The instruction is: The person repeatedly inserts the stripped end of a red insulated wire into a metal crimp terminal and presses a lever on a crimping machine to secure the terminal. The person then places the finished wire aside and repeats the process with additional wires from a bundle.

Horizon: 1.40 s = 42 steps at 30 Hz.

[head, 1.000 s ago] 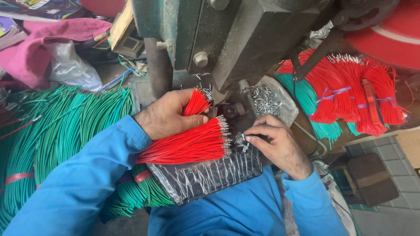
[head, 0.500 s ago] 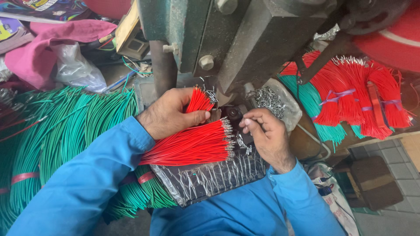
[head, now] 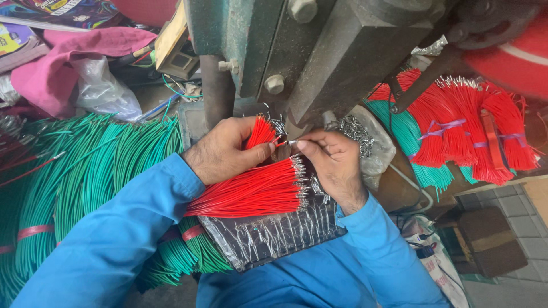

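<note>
Clutter around the green press machine (head: pixel 319 51)
A big heap of green wires (head: pixel 85 171) fills the left side, with a pink cloth (head: pixel 68 54) and a clear plastic bag (head: pixel 105 91) behind it; to the right lie tied bundles of red wires (head: pixel 474 122) over more teal wires (head: pixel 411 142), a pile of small metal terminals (head: pixel 357 131), and a dark wooden block (head: pixel 491 239) on the tiled floor (head: pixel 514 197)

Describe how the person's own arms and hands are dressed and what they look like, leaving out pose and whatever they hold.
Both arms wear long bright blue sleeves of smooth cloth that end at the wrists, in the same blue as the top below. The left hand and the right hand are bare: no gloves, and no rings, watch or bands show. No markings appear on the sleeves.
</note>
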Motion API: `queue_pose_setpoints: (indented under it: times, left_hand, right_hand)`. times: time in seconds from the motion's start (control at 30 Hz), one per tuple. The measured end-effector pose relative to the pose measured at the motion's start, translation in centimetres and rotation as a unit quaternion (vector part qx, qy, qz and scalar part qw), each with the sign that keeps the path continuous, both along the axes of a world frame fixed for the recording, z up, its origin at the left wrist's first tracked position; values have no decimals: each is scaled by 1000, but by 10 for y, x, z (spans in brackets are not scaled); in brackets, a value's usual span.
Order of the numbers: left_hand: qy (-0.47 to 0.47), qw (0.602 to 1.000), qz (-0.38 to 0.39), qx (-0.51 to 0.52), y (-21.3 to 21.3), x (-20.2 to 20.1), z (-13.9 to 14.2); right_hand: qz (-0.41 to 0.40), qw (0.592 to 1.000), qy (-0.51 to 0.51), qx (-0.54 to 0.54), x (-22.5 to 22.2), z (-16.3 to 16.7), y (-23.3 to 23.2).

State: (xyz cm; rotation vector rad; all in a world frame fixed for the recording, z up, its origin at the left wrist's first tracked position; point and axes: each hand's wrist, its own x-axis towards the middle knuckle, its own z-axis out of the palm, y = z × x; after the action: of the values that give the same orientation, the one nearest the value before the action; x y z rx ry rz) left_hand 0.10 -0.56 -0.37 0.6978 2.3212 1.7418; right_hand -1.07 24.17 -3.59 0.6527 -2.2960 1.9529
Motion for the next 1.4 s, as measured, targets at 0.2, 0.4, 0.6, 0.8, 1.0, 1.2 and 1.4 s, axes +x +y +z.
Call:
queue_pose_setpoints:
  times: [0.2, 0.4, 0.6, 0.8, 1.0, 1.2, 1.4]
  left_hand:
    - [13, 999, -20, 24, 0, -1, -1]
    - [-16, 1000, -20, 17, 1, -1, -1]
    - [-40, 998, -27, 25, 1, -1, -2]
    - [-17, 999, -30, 32, 1, -1, -3]
    - [-33, 998, -34, 29, 2, -2, -6]
    - [-8, 998, -61, 6, -1, -3, -6]
    - [11, 997, -70, 1, -3, -2, -2]
  right_hand:
    - [24, 999, -35, 0, -8, -9, -1]
    - [20, 999, -34, 12, -7, -9, 1]
    - [38, 999, -28, -4, -7, -8, 1]
    - [46, 998, -31, -10, -7, -9, 2]
    - [46, 999, -18, -10, -4, -11, 3]
    - [47, 998, -18, -23, -4, -12, 2]
    - [44, 998, -30, -18, -3, -11, 1]
